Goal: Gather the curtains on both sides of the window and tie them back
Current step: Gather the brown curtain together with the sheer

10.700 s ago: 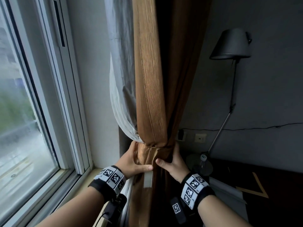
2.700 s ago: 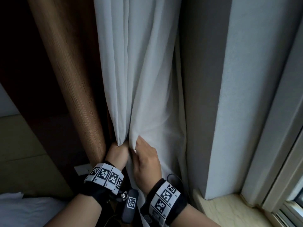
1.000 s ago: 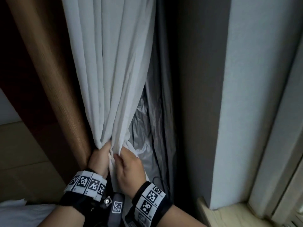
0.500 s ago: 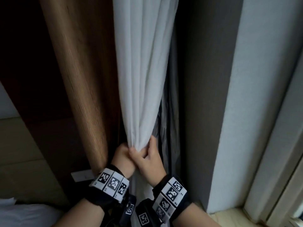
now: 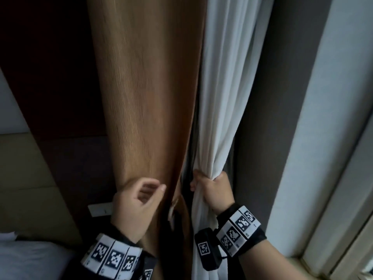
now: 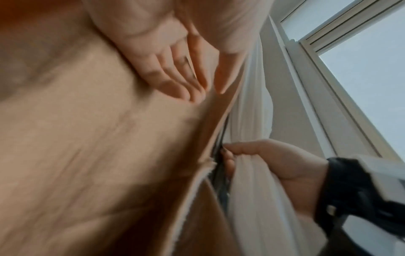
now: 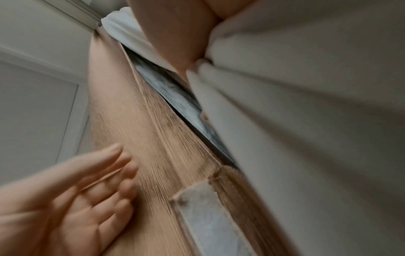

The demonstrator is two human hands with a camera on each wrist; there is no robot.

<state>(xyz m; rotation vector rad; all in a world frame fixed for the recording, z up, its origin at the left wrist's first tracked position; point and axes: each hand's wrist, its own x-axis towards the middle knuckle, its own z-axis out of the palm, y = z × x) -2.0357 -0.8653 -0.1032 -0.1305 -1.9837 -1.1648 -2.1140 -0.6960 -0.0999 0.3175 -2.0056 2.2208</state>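
Note:
A brown curtain (image 5: 145, 98) hangs in the middle, with a white sheer curtain (image 5: 226, 77) to its right and a dark grey lining showing between them. My right hand (image 5: 210, 186) grips the bunched sheer at waist height; the left wrist view shows that right hand (image 6: 263, 161) wrapped round the folds. My left hand (image 5: 149, 190) lies against the front of the brown curtain with fingers (image 6: 175, 86) loose and holding nothing. A brown strip with a pale patch (image 7: 208, 216) hangs at the brown curtain's edge, between the two hands.
A pale wall column (image 5: 312, 138) stands right of the sheer, with the window frame (image 5: 353, 219) and sill (image 5: 292, 263) beyond it. On the left are a beige headboard panel (image 5: 24, 178), a wall socket (image 5: 99, 209) and white bedding (image 5: 30, 259).
Both hands held the sheer together half a second ago. My left hand has let go and moved left onto the brown curtain. My right hand keeps its hold on the sheer.

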